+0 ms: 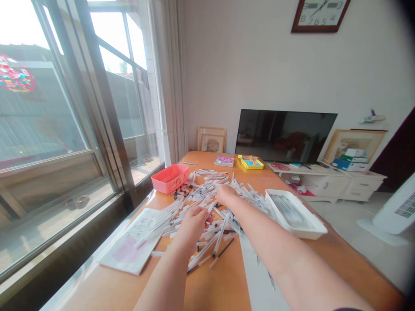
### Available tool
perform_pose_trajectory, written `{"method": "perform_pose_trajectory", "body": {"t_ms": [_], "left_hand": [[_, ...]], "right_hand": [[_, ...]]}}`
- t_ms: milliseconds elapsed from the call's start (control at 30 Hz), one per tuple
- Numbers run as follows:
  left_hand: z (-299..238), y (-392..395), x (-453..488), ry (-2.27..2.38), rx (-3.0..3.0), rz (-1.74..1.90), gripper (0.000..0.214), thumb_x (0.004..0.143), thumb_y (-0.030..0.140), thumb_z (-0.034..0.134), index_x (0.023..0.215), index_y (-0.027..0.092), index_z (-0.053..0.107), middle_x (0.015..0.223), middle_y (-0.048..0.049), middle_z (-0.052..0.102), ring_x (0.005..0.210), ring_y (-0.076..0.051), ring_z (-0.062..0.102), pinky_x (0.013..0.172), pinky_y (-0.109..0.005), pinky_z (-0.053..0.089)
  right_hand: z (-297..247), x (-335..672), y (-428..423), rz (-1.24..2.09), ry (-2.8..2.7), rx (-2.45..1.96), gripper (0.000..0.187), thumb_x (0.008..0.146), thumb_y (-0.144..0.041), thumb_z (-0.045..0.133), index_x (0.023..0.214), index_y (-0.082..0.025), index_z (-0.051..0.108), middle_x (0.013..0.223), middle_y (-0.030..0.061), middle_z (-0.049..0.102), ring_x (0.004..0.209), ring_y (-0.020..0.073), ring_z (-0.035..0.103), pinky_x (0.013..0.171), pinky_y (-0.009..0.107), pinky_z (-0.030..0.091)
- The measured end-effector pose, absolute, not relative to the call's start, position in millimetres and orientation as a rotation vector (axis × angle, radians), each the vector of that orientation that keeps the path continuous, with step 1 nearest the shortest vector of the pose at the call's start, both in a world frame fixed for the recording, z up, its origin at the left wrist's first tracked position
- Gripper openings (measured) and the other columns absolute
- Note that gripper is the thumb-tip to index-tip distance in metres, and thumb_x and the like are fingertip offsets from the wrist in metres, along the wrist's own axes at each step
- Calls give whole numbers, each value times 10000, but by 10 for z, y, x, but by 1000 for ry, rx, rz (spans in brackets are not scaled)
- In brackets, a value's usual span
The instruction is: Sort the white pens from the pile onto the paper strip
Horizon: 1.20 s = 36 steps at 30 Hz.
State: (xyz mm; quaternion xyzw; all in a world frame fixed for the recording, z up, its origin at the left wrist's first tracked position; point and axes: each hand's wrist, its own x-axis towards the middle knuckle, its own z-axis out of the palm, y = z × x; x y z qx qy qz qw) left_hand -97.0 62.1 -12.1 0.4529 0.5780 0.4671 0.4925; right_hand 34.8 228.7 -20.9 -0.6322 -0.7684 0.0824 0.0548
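Note:
A big heap of white pens (207, 190) lies spread over the middle of an orange wooden table (220, 285). My left hand (192, 222) rests on the near part of the heap with its fingers curled down among the pens. My right hand (227, 194) reaches further into the middle of the heap, knuckles up, its fingertips buried in the pens. What either hand grips is hidden. A white tray (311, 231) with several pens laid in it stands to the right of my right forearm. A pink bin (170, 178) stands at the heap's far left.
A paper sheet (129, 246) lies at the near left by the window. Two small colourful boxes (251, 163) sit at the table's far end. Behind are a TV (285, 136) on a white cabinet, framed pictures, a wall clock and a white appliance at right.

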Motion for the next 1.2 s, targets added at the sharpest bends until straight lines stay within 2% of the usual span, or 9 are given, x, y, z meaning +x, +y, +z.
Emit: {"method": "perform_pose_trajectory", "body": {"t_ms": [100,267,367,500,600,733,933,1033,1200], "left_hand": [[-140,627,-965,1404,1119,1131,164,745,338,560,736,180,606,759,-40,677,614,-136,517,582,-263,382],[-162,611,-948,1353,1136,1123,163,746,346,584,740,185,607,761,-40,674,602,-133,505,538,-256,341],[-165,586,-923,1282,1152,1084,192,755,371,615,755,179,618,774,-47,673,597,-128,498,530,-256,331],[-143,531,-837,1185,1149,1037,210,760,378,649,740,171,620,744,-43,663,590,-119,490,556,-253,342],[-100,461,-732,1079,1173,1005,204,770,364,654,741,164,626,735,-44,662,594,-115,481,570,-250,339],[-52,354,-593,1022,1220,903,223,782,380,664,769,160,628,725,-43,664,584,-113,477,563,-250,311],[-64,292,-508,1034,1227,809,265,773,430,692,809,174,636,754,-40,676,574,-113,483,550,-248,295],[-56,318,-536,1050,1260,831,260,777,426,688,781,169,644,738,-40,671,576,-115,487,555,-253,308],[-39,408,-667,1090,1245,948,251,771,407,698,750,162,652,733,-45,666,580,-110,464,561,-253,327]], "right_hand": [[-178,366,2250,324,-2271,-1904,318,929,-332,653,1192,-154,637,1209,113,640,1053,245,641,882,417,542],[-40,561,2066,432,-2115,-1748,67,775,-194,681,795,-152,729,869,100,737,898,246,666,763,311,481],[37,793,1806,535,-1982,-1615,142,768,-223,627,836,-160,734,822,57,734,814,187,649,686,254,456],[134,1169,1309,740,-1807,-1484,382,842,-284,529,1165,-156,686,838,34,730,682,141,635,568,225,449],[187,1408,914,1155,-1485,-1249,328,804,-317,622,1070,-147,712,788,51,715,646,142,622,486,213,407],[149,1571,512,1378,-1110,-1070,289,745,-321,748,984,-168,688,924,95,742,793,182,691,540,214,458],[-2,1604,330,1354,-1014,-1060,311,742,-355,755,983,-189,652,946,84,748,881,213,716,630,249,503],[-66,1614,355,1282,-1164,-1160,253,769,-373,700,930,-184,650,869,62,737,770,190,694,567,244,460],[-260,1665,448,904,-1594,-1378,172,793,-372,630,779,-206,673,594,-32,617,532,134,527,519,251,363]]}}
